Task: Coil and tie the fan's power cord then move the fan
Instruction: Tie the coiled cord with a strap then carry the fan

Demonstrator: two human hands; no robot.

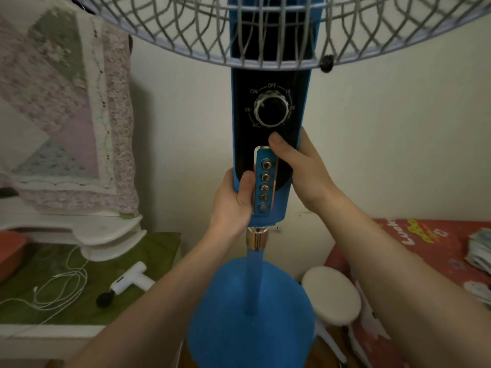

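A blue standing fan stands upright right in front of me, its black control column (271, 107) carrying a timer dial and a strip of push buttons. The grey wire grille (265, 27) fills the top of the view. My left hand (233, 203) grips the lower left side of the column, thumb beside the buttons. My right hand (300, 166) wraps the right side, thumb just under the dial. Below, the blue pole runs down to the round blue base (225, 328). The power cord is not visible.
A green-covered table (159, 251) at left holds a white massage gun (127, 284), a thin white cable (61, 288) and a white object. A patterned quilt (66, 102) hangs behind it. A white round stool (332, 296) stands by the base. A red bed (411, 251) lies right.
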